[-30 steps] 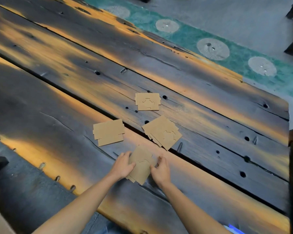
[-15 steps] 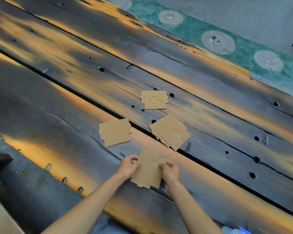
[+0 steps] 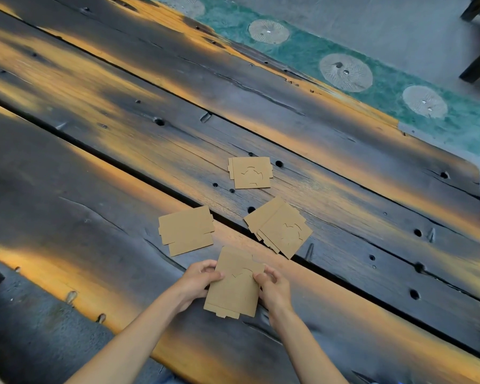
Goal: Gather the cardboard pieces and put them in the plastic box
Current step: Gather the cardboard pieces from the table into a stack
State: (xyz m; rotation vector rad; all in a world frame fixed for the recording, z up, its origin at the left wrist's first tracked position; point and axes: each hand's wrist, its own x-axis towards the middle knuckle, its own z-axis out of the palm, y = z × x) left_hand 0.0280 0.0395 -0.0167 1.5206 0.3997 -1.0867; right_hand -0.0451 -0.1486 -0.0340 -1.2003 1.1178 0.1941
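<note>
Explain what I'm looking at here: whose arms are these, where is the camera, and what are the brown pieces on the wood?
There is no machine. A person wears a camera on the head, looking forward and down, so the bare arms enter from the bottom edge. The left hand and right hand together grip one stack of flat cardboard pieces by its sides. Three more cardboard piles lie on the dark wooden plank table: a left pile, a right pile and a far pile. A green patterned strip runs along the floor beyond. No plastic box is in view.
</note>
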